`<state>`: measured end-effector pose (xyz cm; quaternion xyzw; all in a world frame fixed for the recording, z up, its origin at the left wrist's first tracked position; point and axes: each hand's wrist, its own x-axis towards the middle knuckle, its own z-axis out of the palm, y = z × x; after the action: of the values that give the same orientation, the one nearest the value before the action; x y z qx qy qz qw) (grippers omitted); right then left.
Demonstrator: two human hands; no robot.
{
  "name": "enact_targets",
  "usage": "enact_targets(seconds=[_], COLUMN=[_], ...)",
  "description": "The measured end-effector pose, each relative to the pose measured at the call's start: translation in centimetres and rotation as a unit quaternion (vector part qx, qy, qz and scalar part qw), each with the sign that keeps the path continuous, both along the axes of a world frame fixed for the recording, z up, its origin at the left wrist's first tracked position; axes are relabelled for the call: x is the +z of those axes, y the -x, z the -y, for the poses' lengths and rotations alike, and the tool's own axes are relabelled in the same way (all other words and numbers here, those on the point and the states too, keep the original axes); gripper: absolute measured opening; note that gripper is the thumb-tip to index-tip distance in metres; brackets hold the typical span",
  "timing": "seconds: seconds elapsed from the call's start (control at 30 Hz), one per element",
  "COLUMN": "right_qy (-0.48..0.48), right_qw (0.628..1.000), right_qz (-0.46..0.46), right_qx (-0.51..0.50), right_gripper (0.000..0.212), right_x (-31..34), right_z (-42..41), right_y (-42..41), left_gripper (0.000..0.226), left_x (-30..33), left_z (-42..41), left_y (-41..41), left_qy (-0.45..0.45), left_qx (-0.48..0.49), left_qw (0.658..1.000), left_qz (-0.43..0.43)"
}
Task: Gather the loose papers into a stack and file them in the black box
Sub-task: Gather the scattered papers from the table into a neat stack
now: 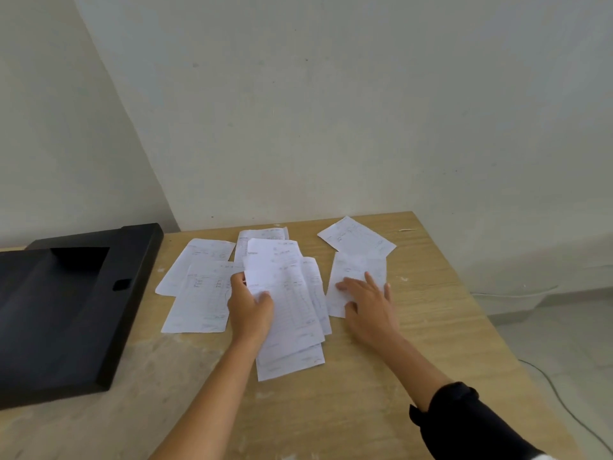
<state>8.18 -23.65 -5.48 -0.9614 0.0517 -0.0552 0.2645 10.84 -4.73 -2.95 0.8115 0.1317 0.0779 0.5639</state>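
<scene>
Several white printed papers lie scattered on the wooden table (365, 410). My left hand (249, 310) grips a small stack of papers (285, 303) at its left edge, thumb on top. My right hand (366, 302) lies flat, fingers spread, on a single sheet (356, 270) to the right of the stack. Another loose sheet (356, 237) rests beyond it near the wall. Two more sheets (199, 293) overlap to the left of my left hand. The black box (66, 310) sits at the table's left side, open on top.
The table stands in a corner against pale walls (331, 111). Its right edge drops to a light floor where a thin cable (564, 403) runs. A dark sleeve covers my right forearm (471, 423).
</scene>
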Motion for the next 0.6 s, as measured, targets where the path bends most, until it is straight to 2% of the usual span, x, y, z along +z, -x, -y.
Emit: enact_targets(seconds=[0.1, 0.17, 0.27, 0.33, 0.43, 0.5, 0.6], right_qy=[-0.058, -0.046, 0.028, 0.052, 0.102, 0.138, 0.084], right_qw=[0.997, 0.997, 0.996, 0.993, 0.987, 0.986, 0.992], right_qz=[0.042, 0.045, -0.031, -0.069, -0.086, -0.051, 0.015], right_qx=[-0.007, -0.047, -0.076, -0.077, -0.086, -0.083, -0.09], right_gripper=[0.052, 0.055, 0.087, 0.096, 0.089, 0.081, 0.068], right_x=[0.1, 0.3, 0.7, 1.2, 1.7, 1.8, 1.9], right_z=[1.1, 1.9, 2.8, 3.1, 2.8, 2.1, 0.9], right_y=[-1.1, -2.3, -4.7, -6.2, -7.3, -7.4, -7.4], left_gripper=[0.029, 0.029, 0.031, 0.034, 0.033, 0.033, 0.034], left_x=[-0.2, -0.3, -0.4, -0.5, -0.7, -0.9, -1.0], left_z=[-0.6, -1.1, -1.3, -1.1, -0.6, -0.4, -0.2], left_y=[-0.4, -0.8, -1.6, -2.1, -2.5, -2.7, -3.0], left_qy=[0.0, -0.004, -0.022, -0.024, -0.012, -0.004, 0.003], left_qx=[-0.003, -0.009, -0.026, -0.036, -0.031, -0.02, -0.009], left_qw=[1.0, 1.0, 0.999, 0.999, 0.999, 1.0, 1.0], left_qz=[-0.003, -0.003, -0.003, 0.004, 0.003, 0.002, 0.01])
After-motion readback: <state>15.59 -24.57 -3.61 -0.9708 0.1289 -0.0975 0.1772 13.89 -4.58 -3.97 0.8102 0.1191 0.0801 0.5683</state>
